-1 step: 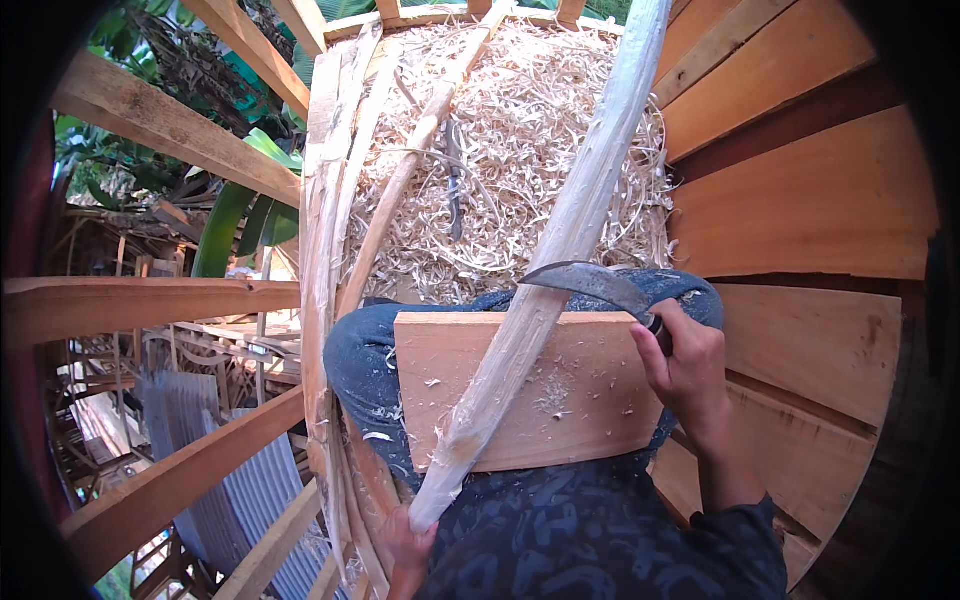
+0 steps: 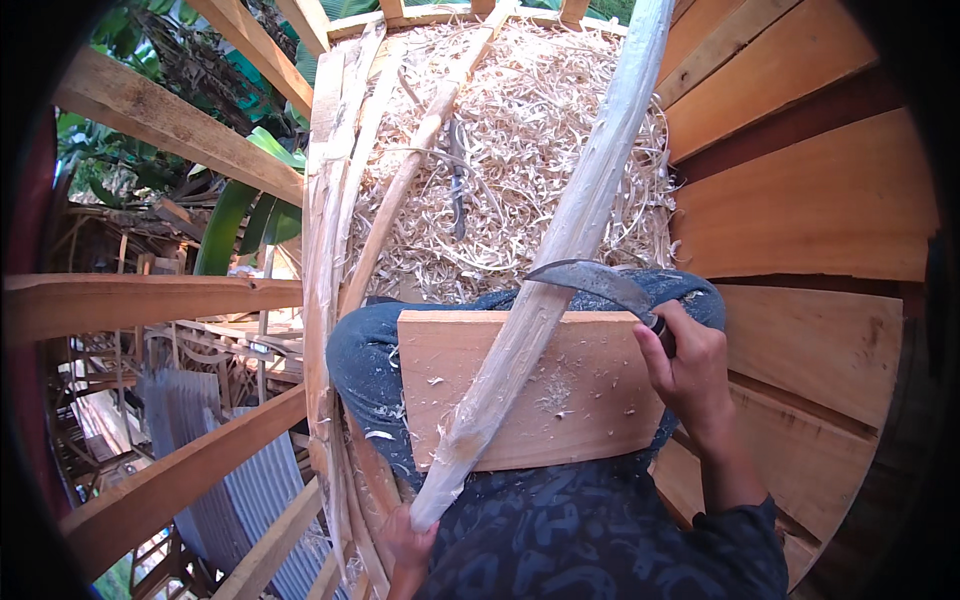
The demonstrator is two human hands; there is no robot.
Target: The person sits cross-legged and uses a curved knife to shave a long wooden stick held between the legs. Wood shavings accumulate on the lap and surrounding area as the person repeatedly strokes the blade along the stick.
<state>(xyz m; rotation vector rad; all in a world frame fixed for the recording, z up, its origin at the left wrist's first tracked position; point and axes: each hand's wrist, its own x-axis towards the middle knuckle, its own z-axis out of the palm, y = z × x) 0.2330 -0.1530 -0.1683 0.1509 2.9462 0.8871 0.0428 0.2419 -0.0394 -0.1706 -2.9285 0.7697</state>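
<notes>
A long, pale, stripped wooden pole (image 2: pixel 575 225) slants from the top right down to my lower left, across a flat wooden board (image 2: pixel 610 400) on my lap. My left hand (image 2: pixel 408 540) is closed round the pole's near end, by my left hip. In my right hand (image 2: pixel 688 362) is the dark handle of a sickle (image 2: pixel 605 283). Its curved blade points left and lies across the pole just beyond the board's far edge; whether the edge touches the wood I cannot tell. Small chips and dust lie on the board.
Curly wood shavings (image 2: pixel 560 110) cover the floor ahead. A dark knife (image 2: pixel 457 195) lies among them, beside a thinner peeled pole (image 2: pixel 385 220). Long wood strips (image 2: pixel 322 230) run along the left, against a slatted railing (image 2: pixel 190 293). A plank wall (image 2: pixel 800 205) stands at the right.
</notes>
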